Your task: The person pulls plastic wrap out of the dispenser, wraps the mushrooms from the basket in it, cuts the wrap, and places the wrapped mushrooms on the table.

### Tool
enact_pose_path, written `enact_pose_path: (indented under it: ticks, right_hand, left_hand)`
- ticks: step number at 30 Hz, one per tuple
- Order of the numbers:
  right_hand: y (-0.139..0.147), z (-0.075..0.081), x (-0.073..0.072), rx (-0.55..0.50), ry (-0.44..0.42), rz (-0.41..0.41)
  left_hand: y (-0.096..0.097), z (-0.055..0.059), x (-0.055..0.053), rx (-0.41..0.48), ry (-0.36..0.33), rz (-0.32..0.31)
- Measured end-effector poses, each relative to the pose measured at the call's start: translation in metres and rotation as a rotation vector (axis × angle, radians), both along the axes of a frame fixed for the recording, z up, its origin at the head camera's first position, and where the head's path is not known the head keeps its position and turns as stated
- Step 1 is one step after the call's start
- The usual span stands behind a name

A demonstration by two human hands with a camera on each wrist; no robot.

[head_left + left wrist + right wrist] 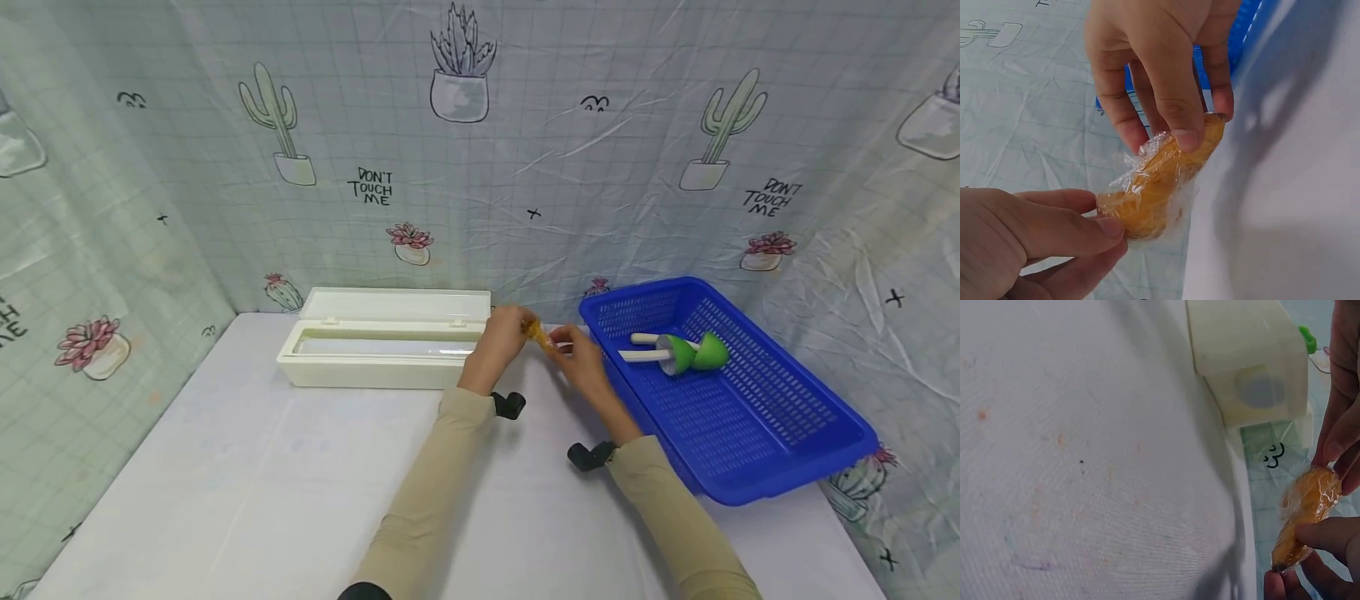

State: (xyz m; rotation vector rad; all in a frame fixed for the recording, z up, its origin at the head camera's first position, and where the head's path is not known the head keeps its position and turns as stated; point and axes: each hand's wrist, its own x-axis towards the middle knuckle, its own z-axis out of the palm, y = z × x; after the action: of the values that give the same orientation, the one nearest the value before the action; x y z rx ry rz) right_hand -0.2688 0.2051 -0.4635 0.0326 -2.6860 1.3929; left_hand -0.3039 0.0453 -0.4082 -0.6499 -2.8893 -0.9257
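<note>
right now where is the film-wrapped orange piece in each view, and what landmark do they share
Head: film-wrapped orange piece right of centre, between left hand and right hand.
Left wrist: near the centre.
Right wrist: lower right.
Shared landmark: white table, visible in all three.

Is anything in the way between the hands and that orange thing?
Only clear wrap: it goes around the orange thing, so the left hand and right hand seem to pinch it through that. Nothing else visible stands between them.
</note>
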Motion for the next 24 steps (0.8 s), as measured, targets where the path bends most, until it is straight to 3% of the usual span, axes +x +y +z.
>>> enact_pose_path:
  ticks: [6, 11, 18, 24]
  right_hand:
    - [-0.003, -0.008, -0.006, 0.028, -0.024, -0.001]
    - [-0.004, -0.012, -0.007, 0.039, -0.034, 0.021]
    - [-0.003, -0.014, -0.005, 0.034, -0.041, 0.032]
    - [-0.003, -0.015, -0.004, 0.054, -0.061, 0.030]
  left_hand:
    - [0.005, -0.008, -0.007, -0.050, -0.013, 0.038]
    - [0.007, -0.015, -0.008, -0.118, 0.024, 0.052]
    - [0.009, -0.017, -0.010, -0.136, 0.017, 0.076]
    - [0.010, -0.018, -0.011, -0.122, -0.001, 0.062]
